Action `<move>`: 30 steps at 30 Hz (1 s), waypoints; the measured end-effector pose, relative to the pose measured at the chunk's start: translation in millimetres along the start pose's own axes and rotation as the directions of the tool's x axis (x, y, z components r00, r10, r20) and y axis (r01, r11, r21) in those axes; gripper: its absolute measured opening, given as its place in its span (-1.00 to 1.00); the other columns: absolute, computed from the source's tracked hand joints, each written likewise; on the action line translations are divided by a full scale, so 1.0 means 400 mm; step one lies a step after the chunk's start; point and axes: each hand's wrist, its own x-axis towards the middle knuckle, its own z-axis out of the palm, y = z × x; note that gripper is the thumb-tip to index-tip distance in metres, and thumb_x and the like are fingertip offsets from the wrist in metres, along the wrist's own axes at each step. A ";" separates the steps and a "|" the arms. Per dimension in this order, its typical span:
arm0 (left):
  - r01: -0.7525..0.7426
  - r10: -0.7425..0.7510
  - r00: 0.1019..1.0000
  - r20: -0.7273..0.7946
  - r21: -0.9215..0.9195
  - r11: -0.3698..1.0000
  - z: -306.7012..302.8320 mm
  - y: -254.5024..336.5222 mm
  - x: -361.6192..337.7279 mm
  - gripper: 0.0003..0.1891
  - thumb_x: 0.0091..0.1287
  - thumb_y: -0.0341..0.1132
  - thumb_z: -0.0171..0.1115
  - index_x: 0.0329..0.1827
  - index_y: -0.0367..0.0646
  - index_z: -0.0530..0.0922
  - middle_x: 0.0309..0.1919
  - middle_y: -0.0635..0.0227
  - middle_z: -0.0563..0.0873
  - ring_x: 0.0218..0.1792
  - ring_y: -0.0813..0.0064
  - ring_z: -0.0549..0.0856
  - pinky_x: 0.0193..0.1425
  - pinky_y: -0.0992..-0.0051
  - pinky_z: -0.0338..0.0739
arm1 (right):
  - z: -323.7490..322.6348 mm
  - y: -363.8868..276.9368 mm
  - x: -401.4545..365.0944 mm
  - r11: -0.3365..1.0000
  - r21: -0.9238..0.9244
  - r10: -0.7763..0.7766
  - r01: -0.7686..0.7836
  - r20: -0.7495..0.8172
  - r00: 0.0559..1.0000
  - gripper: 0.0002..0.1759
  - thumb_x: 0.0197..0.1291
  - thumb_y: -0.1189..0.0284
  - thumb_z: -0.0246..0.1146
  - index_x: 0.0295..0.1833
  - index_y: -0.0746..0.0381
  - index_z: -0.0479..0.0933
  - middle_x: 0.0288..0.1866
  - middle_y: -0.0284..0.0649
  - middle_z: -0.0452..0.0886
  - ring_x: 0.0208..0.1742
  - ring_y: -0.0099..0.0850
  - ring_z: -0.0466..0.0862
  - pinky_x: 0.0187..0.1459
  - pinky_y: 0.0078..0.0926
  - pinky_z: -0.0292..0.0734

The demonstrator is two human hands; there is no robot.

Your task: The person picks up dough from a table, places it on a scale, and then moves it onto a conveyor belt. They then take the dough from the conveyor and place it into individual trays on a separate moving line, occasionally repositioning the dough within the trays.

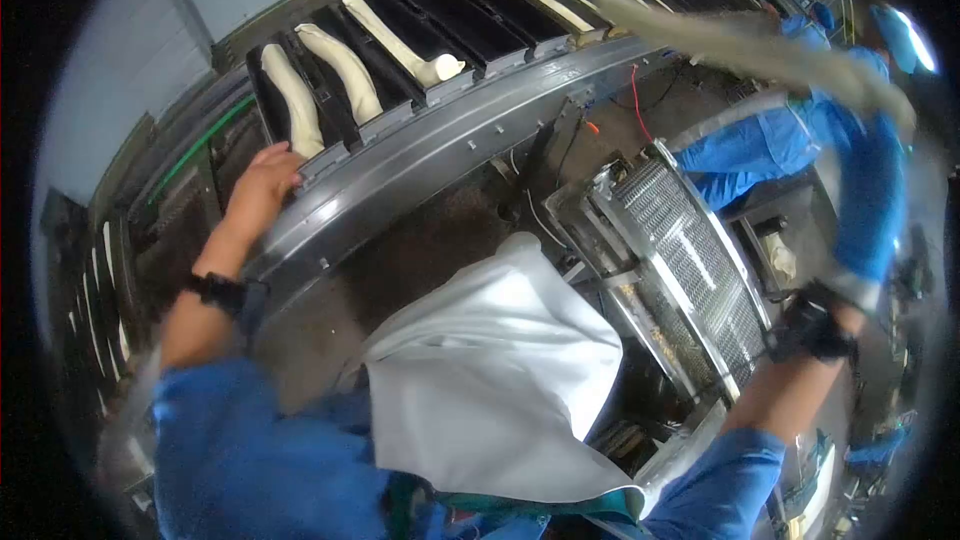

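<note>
A long, blurred dough strip (740,50) hangs mid-air, far right, by the right hand (870,195) — grip unclear. Left hand (262,190), unclenched, rests at a black tray (328,162). Handling is underway; its length calls for two-ended support.

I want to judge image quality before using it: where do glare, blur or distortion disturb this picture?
Head view: the long pale strip at upper right is smeared, probably by motion; the left hand looks clearer; the lamp is blown out; the white apron and metal rail carry bright glare; corners go black, and the rail's curve may be partly lens distortion.
</note>
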 end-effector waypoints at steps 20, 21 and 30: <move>-0.013 -0.048 0.805 0.591 0.098 0.995 0.030 0.159 0.485 -0.14 0.01 -0.25 0.40 0.41 -0.12 0.17 0.29 0.03 0.39 0.27 0.15 0.42 0.36 0.38 0.27 | -0.142 0.309 -0.315 0.785 -0.342 0.465 -0.516 -0.224 0.856 -0.60 0.21 0.50 0.16 0.18 0.32 0.44 0.00 -0.18 0.59 -0.07 -0.45 0.58 0.03 -0.52 0.47; 0.008 -0.011 0.806 0.591 0.009 1.000 0.059 0.094 0.492 -0.14 0.05 -0.24 0.40 0.41 -0.16 0.15 0.29 0.05 0.39 0.30 0.16 0.38 0.40 0.37 0.20 | -0.204 0.357 -0.363 0.732 -0.365 0.500 -0.575 -0.285 0.818 -0.59 0.20 0.49 0.17 0.18 0.31 0.44 0.02 -0.15 0.60 -0.03 -0.41 0.59 0.04 -0.49 0.47; 0.414 -0.320 0.878 0.356 -0.229 0.881 0.122 -0.379 0.361 -0.50 0.34 -0.02 0.04 0.21 -0.16 0.37 -0.07 0.37 0.56 -0.14 0.47 0.54 -0.08 0.48 0.42 | -0.612 0.350 -0.688 -0.210 -0.701 0.257 -0.681 -0.712 0.654 -0.57 0.03 0.44 0.16 0.09 0.24 0.49 0.14 0.02 0.49 0.15 -0.04 0.48 0.18 -0.18 0.38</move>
